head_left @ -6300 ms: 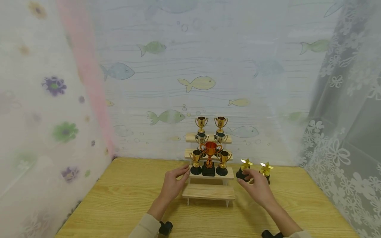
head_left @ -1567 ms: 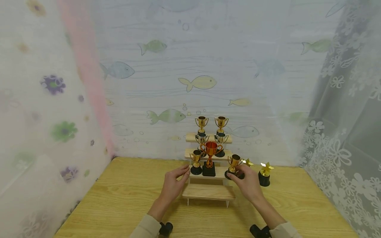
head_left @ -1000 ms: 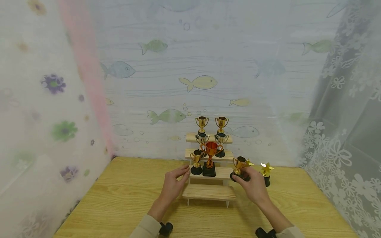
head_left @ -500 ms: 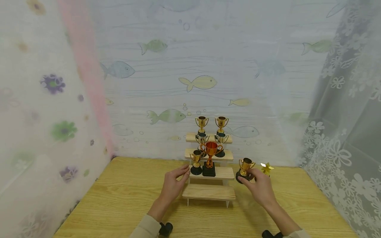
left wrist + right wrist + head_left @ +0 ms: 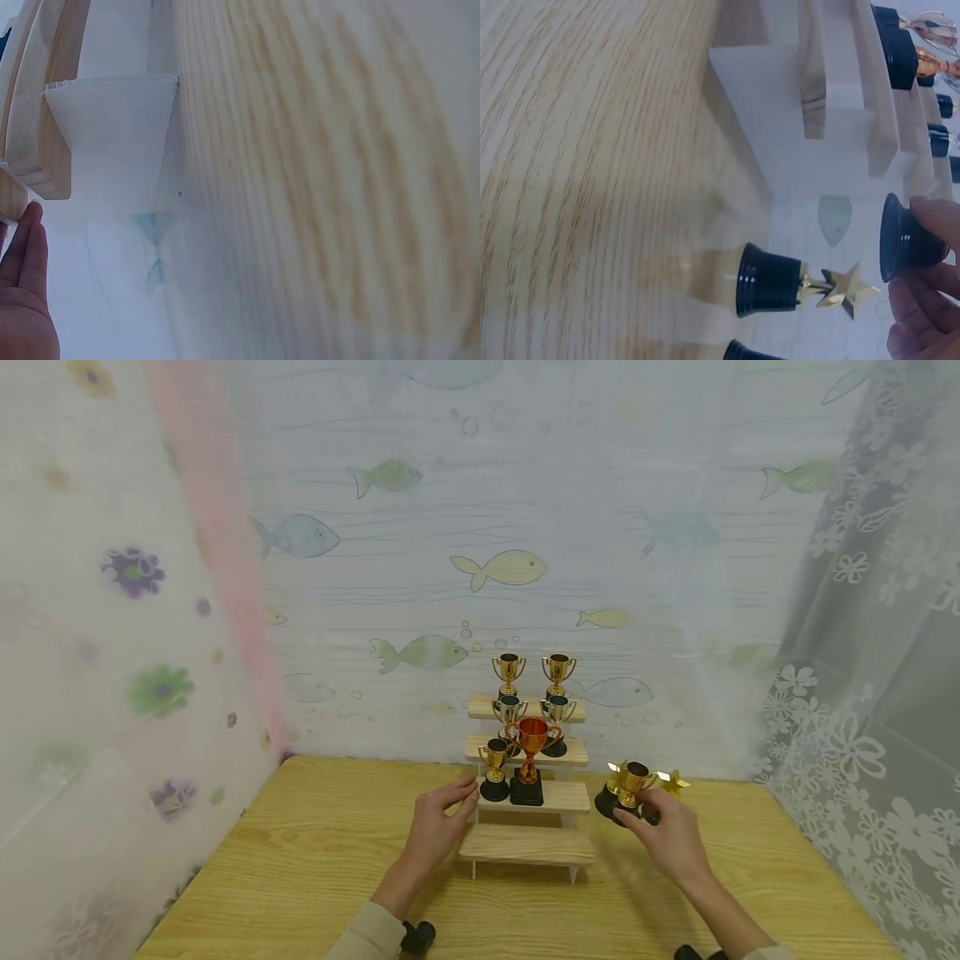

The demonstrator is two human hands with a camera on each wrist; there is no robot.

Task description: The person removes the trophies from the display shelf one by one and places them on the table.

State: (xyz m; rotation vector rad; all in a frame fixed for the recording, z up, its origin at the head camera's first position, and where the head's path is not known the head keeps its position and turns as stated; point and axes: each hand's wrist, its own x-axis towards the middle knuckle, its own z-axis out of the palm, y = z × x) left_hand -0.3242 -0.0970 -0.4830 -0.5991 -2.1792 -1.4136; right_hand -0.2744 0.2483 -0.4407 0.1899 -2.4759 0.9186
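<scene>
My right hand [image 5: 670,839] pinches a small gold trophy cup [image 5: 635,777] by its black base [image 5: 907,240], held up off the table to the right of the stand. Behind it stands a gold star trophy [image 5: 772,283], partly covered in the head view. My left hand [image 5: 438,818] has its fingers fairly straight at the left end of the wooden step stand [image 5: 525,843], seemingly touching its second step from the front. That step bears another gold cup [image 5: 495,768] at the left and a bigger orange-red trophy [image 5: 531,747] in the middle; its right part is bare.
Two silver cups [image 5: 557,714] stand one step higher, and two gold cups [image 5: 508,670] are on the top step. Another star trophy [image 5: 675,781] is on the table [image 5: 337,852] at the right, mostly behind my right hand. A fish-print curtain [image 5: 495,527] hangs behind.
The right hand, empty by the left star trophy at first, has taken the gold cup from the step's right end and carried it rightward past that star trophy. The left hand stays put.
</scene>
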